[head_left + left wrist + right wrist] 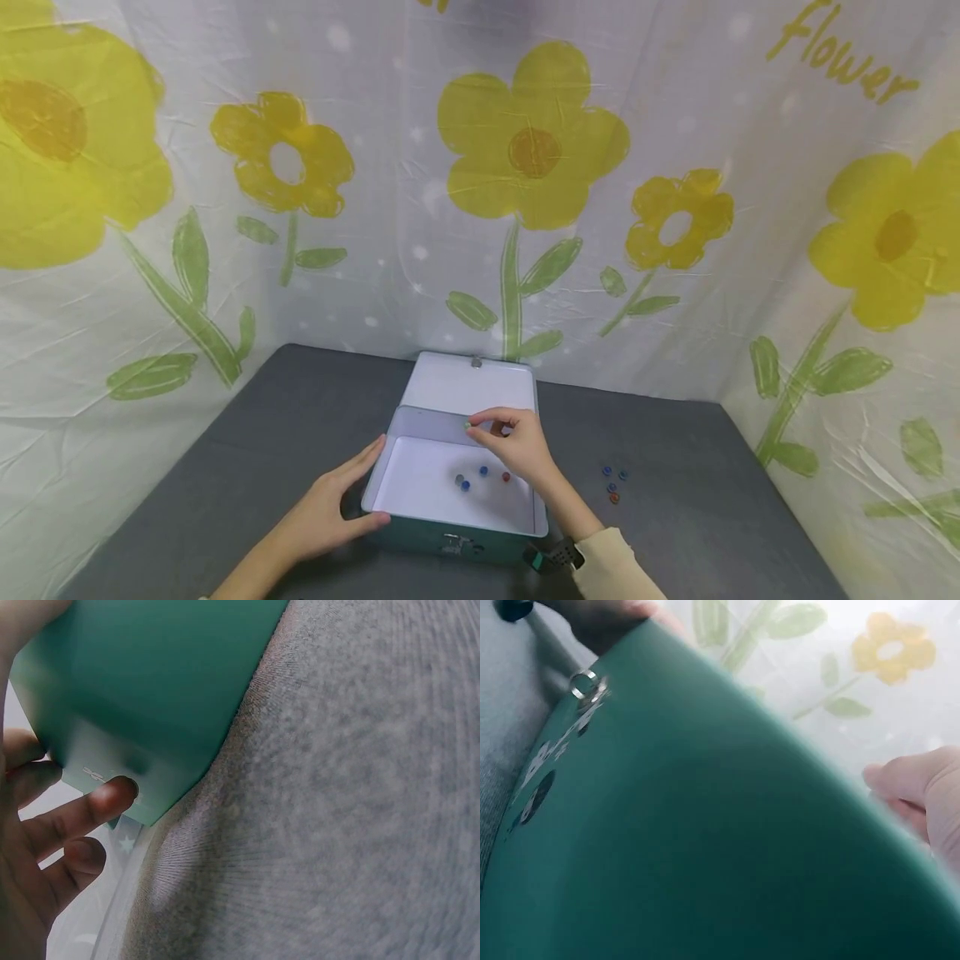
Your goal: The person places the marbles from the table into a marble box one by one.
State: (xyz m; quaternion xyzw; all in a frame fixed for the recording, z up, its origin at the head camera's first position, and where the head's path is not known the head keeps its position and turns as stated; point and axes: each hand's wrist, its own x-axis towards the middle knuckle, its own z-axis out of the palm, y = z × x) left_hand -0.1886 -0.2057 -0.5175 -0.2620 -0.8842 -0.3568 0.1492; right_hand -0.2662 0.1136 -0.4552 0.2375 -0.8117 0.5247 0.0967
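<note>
A green metal box [420, 533] with a white inside stands with its lid [472, 379] tipped back. Over the box's inside, my right hand [517, 442] pinches a small pale-green bead [468, 425] between thumb and fingertips. On the box floor lie blue beads [466, 485], a red bead [506, 477] and a greyish bead [459, 479]. My left hand [322, 508] rests spread at the box's left side, thumb at the front corner, fingertips along the left rim. In the left wrist view its fingers [90, 814] are against or close beside the green wall.
Right of the box, several blue beads [612, 487] and an orange-brown bead [614, 498] lie on the dark grey tabletop [697, 500]. A metal clasp [457, 542] sits on the box front. A flower-printed curtain [375, 292] surrounds the table's back and sides.
</note>
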